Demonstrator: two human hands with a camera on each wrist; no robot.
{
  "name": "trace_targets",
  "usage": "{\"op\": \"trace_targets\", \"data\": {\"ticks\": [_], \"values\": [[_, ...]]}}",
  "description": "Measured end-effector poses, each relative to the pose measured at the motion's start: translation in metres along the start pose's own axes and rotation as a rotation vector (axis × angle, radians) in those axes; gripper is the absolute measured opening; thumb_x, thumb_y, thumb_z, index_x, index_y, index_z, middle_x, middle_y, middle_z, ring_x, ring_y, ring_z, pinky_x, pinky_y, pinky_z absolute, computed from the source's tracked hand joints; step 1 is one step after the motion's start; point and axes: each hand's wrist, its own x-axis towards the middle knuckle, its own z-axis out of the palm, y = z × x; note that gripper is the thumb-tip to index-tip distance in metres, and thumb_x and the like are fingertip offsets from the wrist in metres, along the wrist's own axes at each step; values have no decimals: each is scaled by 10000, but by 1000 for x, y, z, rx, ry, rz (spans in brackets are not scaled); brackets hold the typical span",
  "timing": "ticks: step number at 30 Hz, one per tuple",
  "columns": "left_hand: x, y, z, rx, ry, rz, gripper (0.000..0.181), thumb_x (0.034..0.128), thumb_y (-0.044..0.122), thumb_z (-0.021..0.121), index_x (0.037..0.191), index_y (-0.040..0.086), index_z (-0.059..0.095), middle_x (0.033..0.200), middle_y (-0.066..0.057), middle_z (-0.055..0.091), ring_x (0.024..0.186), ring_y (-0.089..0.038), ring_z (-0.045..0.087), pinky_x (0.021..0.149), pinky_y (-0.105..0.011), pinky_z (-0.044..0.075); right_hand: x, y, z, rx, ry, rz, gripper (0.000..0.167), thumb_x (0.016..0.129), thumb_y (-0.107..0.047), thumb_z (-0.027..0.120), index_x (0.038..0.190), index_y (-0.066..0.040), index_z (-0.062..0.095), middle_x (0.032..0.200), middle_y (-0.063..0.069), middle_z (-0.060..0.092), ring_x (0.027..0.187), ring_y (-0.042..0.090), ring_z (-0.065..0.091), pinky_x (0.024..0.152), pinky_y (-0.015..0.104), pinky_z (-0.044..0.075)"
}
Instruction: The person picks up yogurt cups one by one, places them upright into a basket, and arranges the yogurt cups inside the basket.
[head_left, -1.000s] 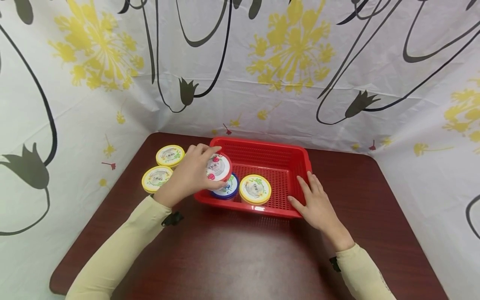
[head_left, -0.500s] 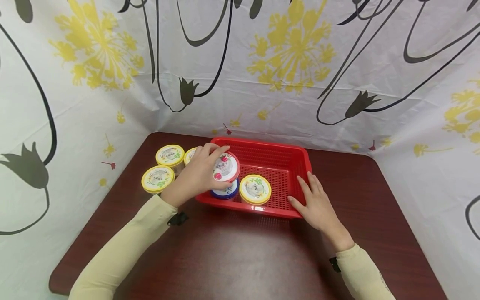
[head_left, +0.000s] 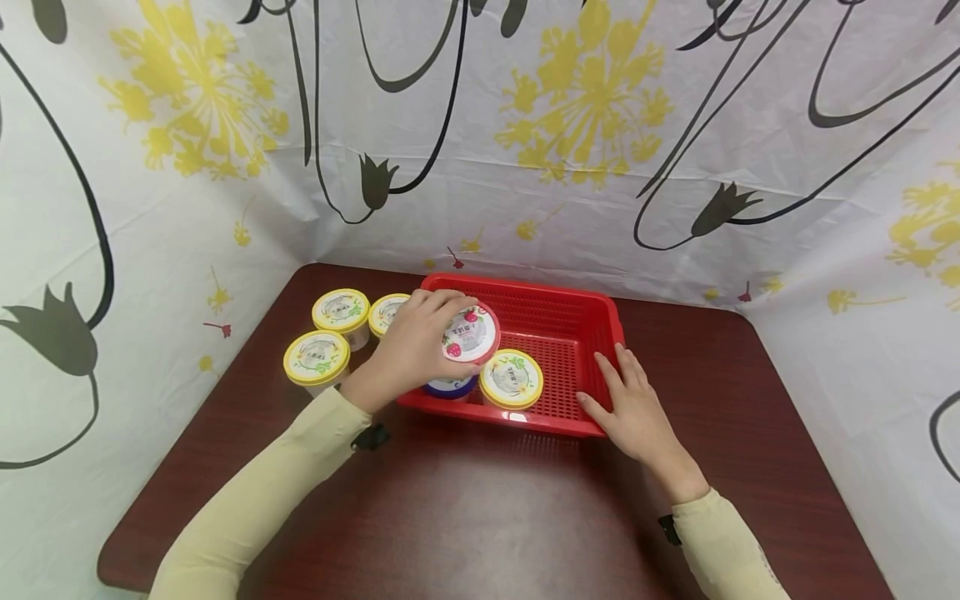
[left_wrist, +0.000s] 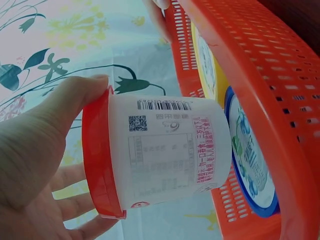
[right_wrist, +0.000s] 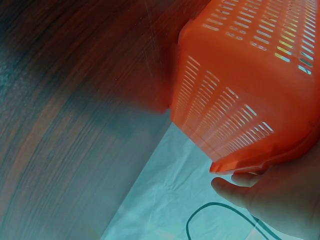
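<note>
My left hand (head_left: 412, 343) grips a white tub with a red lid (head_left: 471, 332), thumb and fingers around the lid's edge. The tub is above the left half of a red perforated basket (head_left: 525, 287). In the left wrist view, the tub's printed side (left_wrist: 165, 150) faces the camera, with its base near a blue-lidded tub (left_wrist: 250, 155). Inside the basket stand that blue-lidded tub, partly hidden under the held one, and a yellow-lidded tub (head_left: 512, 379). My right hand (head_left: 641, 417) rests on the basket's right front corner, fingers spread over the rim.
Left of the basket, three yellow-lidded tubs (head_left: 317, 357) stand close together on the dark wooden table (head_left: 480, 508); my left hand partly covers one of them. A white patterned cloth (head_left: 450, 208) hangs behind and at both sides.
My left hand has carried the red-lidded tub rightward over the basket, covering more of the blue-lidded tub and uncovering a third yellow-lidded tub on the table. My right hand has stayed put.
</note>
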Motion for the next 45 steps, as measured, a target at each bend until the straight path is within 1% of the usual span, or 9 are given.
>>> {"op": "trace_targets", "data": {"ticks": [12, 17, 21, 25, 28, 31, 36, 40, 45], "values": [[4, 8, 6, -22, -4, -2, 866, 695, 554, 827, 1427, 228, 499, 1392, -35, 536, 1196, -226, 438, 969, -393, 504, 0, 1, 1, 4, -1, 2, 813, 932, -514, 576, 1555, -87, 274, 1651, 213, 115, 1510, 452, 123, 1093, 731, 305], [7, 12, 7, -39, -20, 1, 876, 693, 570, 825, 1431, 234, 494, 1410, -27, 528, 1169, -213, 438, 951, -379, 503, 0, 1, 0, 5, 0, 4, 807, 932, -496, 587, 1555, -89, 274, 1653, 212, 112, 1511, 451, 120, 1092, 733, 303], [11, 17, 8, -89, -47, -8, 918, 695, 545, 837, 1467, 234, 450, 1444, -29, 499, 1181, -209, 426, 955, -372, 514, 0, 1, 0, 6, 2, 7, 805, 925, -466, 607, 1555, -90, 273, 1653, 211, 108, 1510, 451, 117, 1084, 735, 312], [15, 25, 10, -153, -70, -21, 965, 674, 486, 871, 1487, 238, 415, 1458, -26, 472, 1199, -205, 414, 943, -364, 542, 0, 1, 0, 5, 1, 6, 808, 929, -491, 591, 1555, -91, 274, 1654, 211, 109, 1510, 451, 120, 1083, 732, 317], [18, 30, 12, -177, -79, -16, 982, 661, 451, 889, 1490, 237, 408, 1451, -25, 472, 1217, -201, 409, 947, -364, 546, 0, 1, 0, 7, -4, 9, 813, 930, -510, 581, 1556, -94, 272, 1655, 207, 106, 1510, 450, 120, 1081, 729, 323], [22, 35, 15, -164, -79, 2, 980, 661, 451, 889, 1489, 230, 413, 1434, -26, 490, 1232, -201, 417, 966, -367, 541, 0, 1, 0, 12, -9, 15, 813, 928, -497, 591, 1558, -97, 267, 1657, 204, 99, 1511, 450, 116, 1076, 729, 329], [25, 40, 19, -101, -71, 31, 958, 664, 503, 870, 1475, 241, 432, 1420, -14, 504, 1234, -194, 437, 1027, -384, 497, 0, 0, 1, 12, -11, 18, 809, 928, -476, 602, 1559, -99, 265, 1659, 203, 95, 1512, 448, 113, 1070, 729, 336], [25, 42, 20, -88, -76, 36, 945, 662, 511, 868, 1462, 238, 446, 1416, -14, 506, 1224, -191, 442, 1058, -398, 458, 0, 0, 1, 11, -10, 19, 817, 927, -487, 600, 1561, -100, 260, 1659, 202, 94, 1511, 448, 114, 1064, 726, 344], [25, 43, 21, -82, -88, 27, 930, 662, 514, 866, 1450, 247, 452, 1417, -7, 506, 1210, -179, 448, 1057, -396, 458, 0, 0, -1, 20, -14, 27, 851, 925, -511, 590, 1572, -98, 223, 1662, 195, 87, 1513, 445, 109, 1067, 721, 346]]}}
